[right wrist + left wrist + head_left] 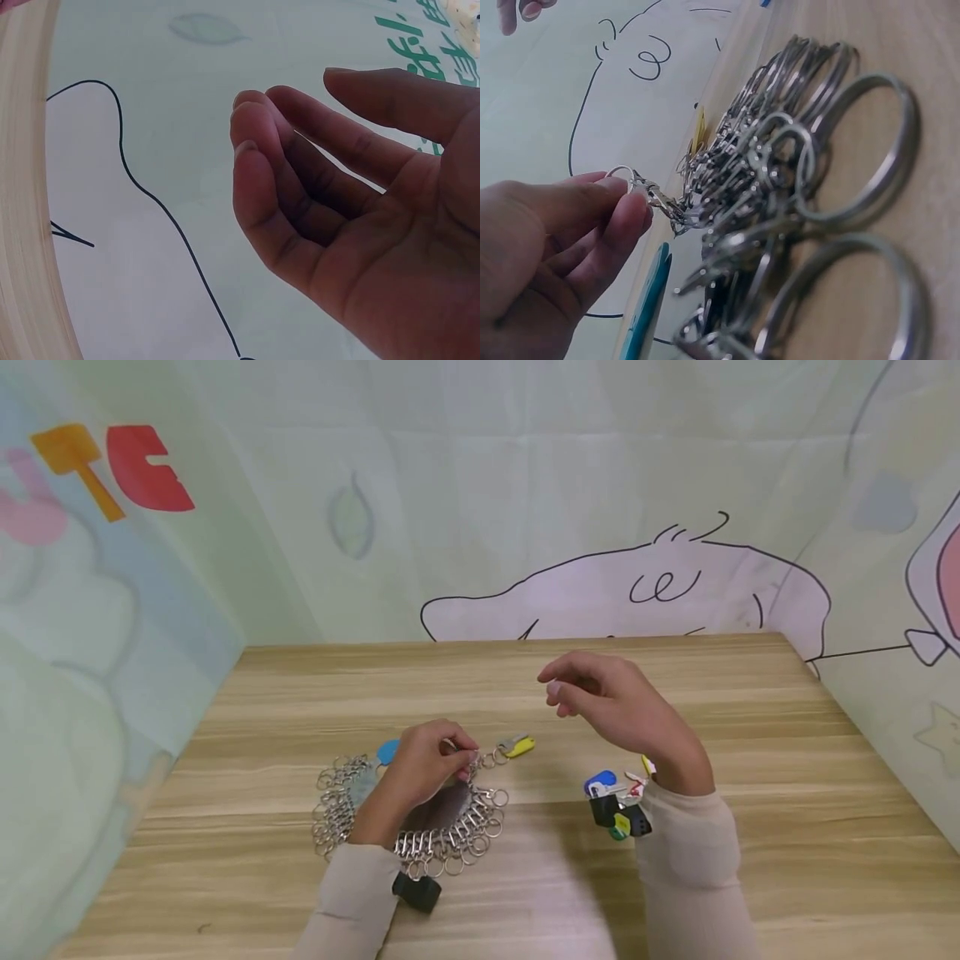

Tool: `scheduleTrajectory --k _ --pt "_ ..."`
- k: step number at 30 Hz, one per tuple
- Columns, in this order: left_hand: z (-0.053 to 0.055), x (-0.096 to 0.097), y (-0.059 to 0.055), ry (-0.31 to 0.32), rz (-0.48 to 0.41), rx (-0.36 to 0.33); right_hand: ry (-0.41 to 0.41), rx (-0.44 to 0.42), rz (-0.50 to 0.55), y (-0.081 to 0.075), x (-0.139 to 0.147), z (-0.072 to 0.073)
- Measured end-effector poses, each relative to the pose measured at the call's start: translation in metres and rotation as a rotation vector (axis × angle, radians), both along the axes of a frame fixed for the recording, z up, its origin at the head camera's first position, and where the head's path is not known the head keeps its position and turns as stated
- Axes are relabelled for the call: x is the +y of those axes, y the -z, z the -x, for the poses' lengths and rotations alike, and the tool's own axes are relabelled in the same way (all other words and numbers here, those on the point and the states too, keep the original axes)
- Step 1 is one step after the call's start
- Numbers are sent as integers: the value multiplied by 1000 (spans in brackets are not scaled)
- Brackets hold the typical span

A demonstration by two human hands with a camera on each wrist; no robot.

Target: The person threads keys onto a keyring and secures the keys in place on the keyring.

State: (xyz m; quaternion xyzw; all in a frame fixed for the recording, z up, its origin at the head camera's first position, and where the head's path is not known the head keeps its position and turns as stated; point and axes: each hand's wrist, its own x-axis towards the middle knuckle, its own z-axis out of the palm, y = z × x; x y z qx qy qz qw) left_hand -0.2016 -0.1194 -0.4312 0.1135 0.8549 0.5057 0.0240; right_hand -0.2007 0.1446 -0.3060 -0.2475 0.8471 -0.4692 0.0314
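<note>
My left hand [422, 766] pinches a small metal key ring [622, 171] between thumb and fingertips, at the far side of a circle of linked metal rings and clasps [431, 843]. A chain of small links runs from the pinched ring into that bunch in the left wrist view. Just beyond its fingertips lies a key with a yellow tag [519, 746], joined to a ring. A blue tag [387, 752] lies behind the wrist. My right hand [607, 697] hovers above the table, fingers loosely bent and holding nothing, as the right wrist view [337, 202] also shows.
Below my right forearm lies a pile of keys with coloured tags: blue [600, 781], black [603, 812] and green ones among them. The wooden table [262, 710] meets a printed cloth backdrop [480, 510] at its far edge. Cloth also hangs along both sides.
</note>
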Motion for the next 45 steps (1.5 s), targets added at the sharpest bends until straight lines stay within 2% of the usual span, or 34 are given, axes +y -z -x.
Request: scheduleTrajectory --k 6,12,17,23,34,45 --pt "0 0 2 9 -10 26 2 8 -7 1 -1 0" --pt "0 -1 2 14 17 33 -1 17 -11 1 0 1" --pt "1 -2 2 15 9 15 -5 19 -12 2 1 1" --pt "0 -2 2 12 50 -5 -10 20 -17 3 0 1" --pt "0 -3 2 21 -17 -90 -7 22 -20 3 -1 1" --pt "0 -3 2 32 -5 -69 -17 31 -27 4 0 2"
